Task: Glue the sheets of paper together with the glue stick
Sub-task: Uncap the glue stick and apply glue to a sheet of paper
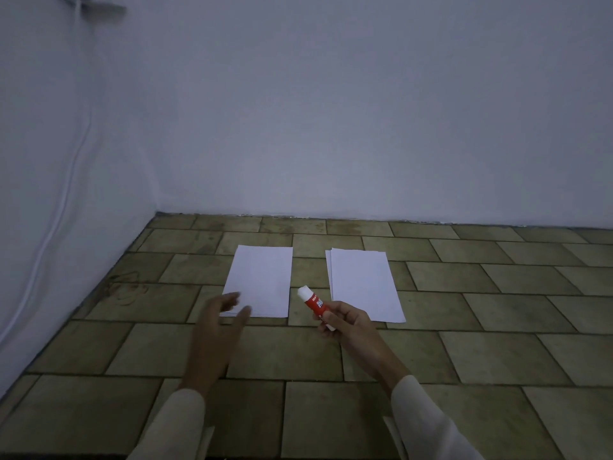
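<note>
Two lots of white paper lie side by side on the tiled floor: a left sheet (260, 280) and a right stack (363, 283) whose offset edges show more than one sheet. My right hand (345, 322) grips a red glue stick (313, 303) by its lower end; its white cap points up and left, in the gap between the papers. My left hand (220, 318) hovers at the near left corner of the left sheet with fingers spread and nothing in it. The cap is on the stick.
The floor is olive-brown tiles (298, 353). White walls close the space at the back (331, 127) and on the left, meeting in a corner. A white cable (71, 167) runs down the left wall.
</note>
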